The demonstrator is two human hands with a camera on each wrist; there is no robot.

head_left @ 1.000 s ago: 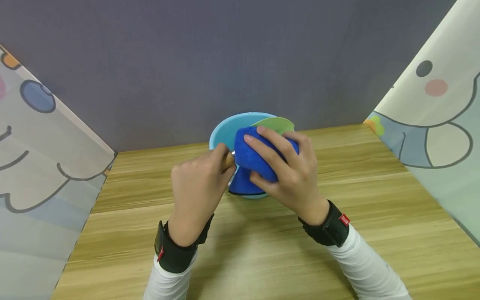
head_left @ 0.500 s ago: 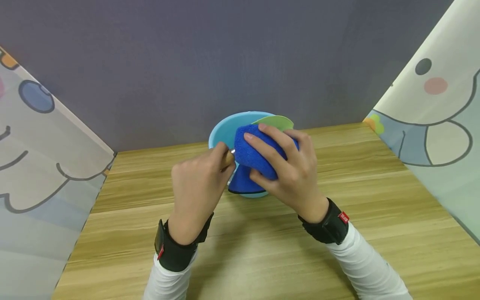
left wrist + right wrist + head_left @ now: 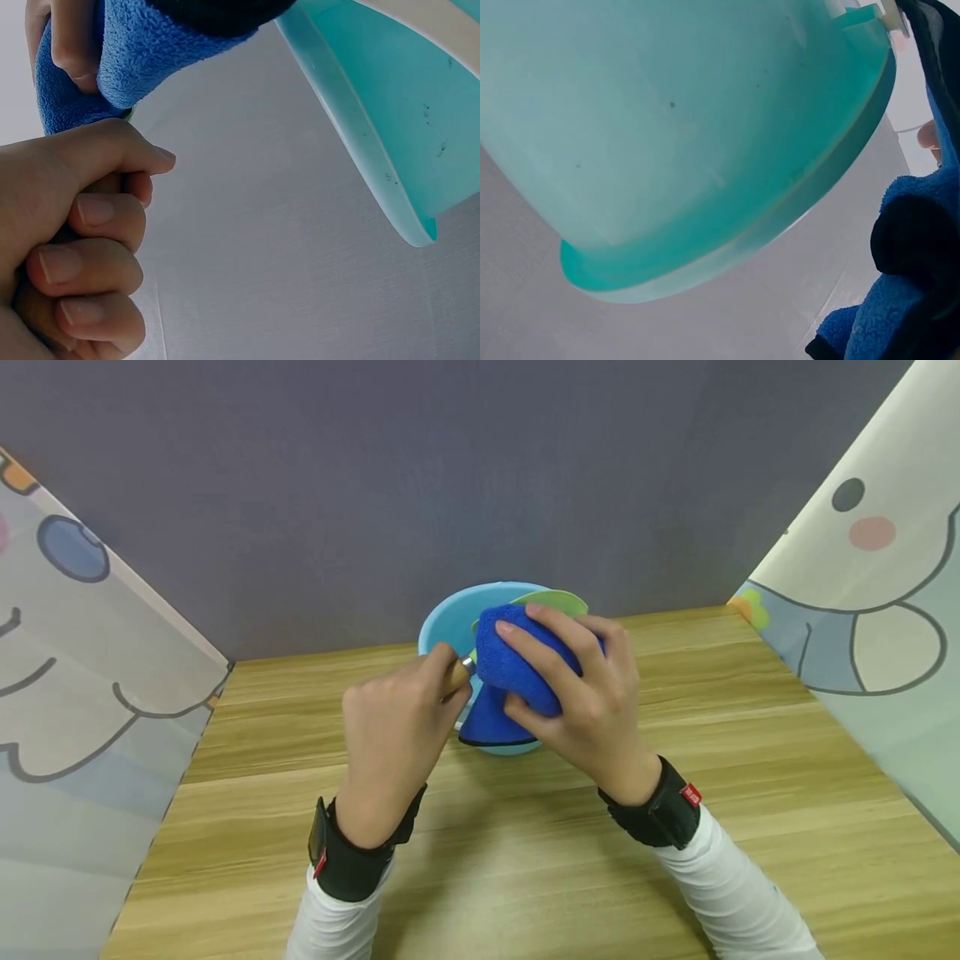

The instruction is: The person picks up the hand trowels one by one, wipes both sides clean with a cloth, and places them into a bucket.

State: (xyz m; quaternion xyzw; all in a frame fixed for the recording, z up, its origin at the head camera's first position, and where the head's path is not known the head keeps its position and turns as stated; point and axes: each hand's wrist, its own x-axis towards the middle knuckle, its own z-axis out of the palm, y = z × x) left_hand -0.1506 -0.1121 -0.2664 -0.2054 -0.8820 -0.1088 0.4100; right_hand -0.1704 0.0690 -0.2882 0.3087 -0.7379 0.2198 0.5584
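Observation:
My left hand grips the wooden handle of a utensil with a green head; a metal collar shows just past my thumb. In the left wrist view, its fingers curl round that handle. With spread, bent fingers, my right hand holds a dark-edged blue towel wrapped over the utensil's neck and part of its head. A loose flap of towel hangs below that hand. Most of the green head is hidden by towel and fingers. Both hands work above the front of a light blue bucket.
The bucket stands on a wood-grain table close to a grey back panel. Cartoon-printed panels flank both sides. A pale bucket handle crosses the upper right of the left wrist view.
My right hand has slid the towel slightly right and up along the utensil, baring more of the metal collar and green neck. The left hand stays nearly still on the handle.

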